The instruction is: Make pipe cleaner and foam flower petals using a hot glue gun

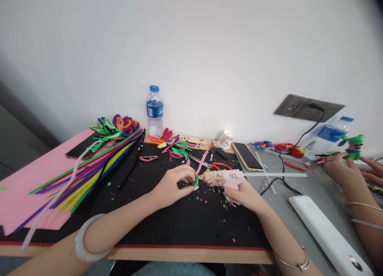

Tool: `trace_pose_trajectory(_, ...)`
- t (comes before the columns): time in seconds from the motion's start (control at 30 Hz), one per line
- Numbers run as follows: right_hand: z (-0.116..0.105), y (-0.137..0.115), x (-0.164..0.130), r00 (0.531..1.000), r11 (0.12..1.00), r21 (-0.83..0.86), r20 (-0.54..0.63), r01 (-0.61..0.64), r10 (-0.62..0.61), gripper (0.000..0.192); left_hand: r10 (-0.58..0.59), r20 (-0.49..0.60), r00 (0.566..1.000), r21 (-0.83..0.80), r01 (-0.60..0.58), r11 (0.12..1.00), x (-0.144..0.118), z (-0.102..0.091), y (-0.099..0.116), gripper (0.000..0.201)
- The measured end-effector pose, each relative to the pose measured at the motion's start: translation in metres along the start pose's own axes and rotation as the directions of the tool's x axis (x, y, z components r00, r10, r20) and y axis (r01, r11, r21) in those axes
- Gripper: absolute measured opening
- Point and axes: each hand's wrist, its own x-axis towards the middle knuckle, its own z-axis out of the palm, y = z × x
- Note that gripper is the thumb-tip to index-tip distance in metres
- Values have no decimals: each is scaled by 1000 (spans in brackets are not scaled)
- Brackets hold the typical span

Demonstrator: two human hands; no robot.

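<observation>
- The left hand has its fingers pinched on a small green pipe-cleaner piece, held just above the black mat near the middle of the bench.
- The right hand is wrapped around the handle of a pink glue gun, fingers pressed together on the grip; the gun's tip points left and sits right at the green piece, seemingly touching it, though the contact is too small to tell for sure.
- A clear glue stick juts from the back of the gun toward the right.
- A white bangle circles the left wrist, and a thin metal bracelet the right wrist.
- A bundle of long coloured pipe cleaners lies on the left of the mat, partly over a pink sheet.
- Finished bright loops and petal shapes are piled at the far left corner, and more small shapes lie beyond the hands.
- A water bottle stands against the wall, a phone lies right of the mat, and orange-handled scissors rest just beyond the gun.
- At the right edge another person's hand holds a green and pink pipe-cleaner figure.
- A white power strip lies on the grey surface at lower right.
</observation>
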Motion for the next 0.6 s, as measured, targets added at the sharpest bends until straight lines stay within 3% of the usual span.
trace_pose_trajectory(0.6, 0, -1, -1, 1000, 1000, -26, 12, 12, -11, 29, 29, 12, 1000, 23, -29, 999, 0, 0, -1, 4)
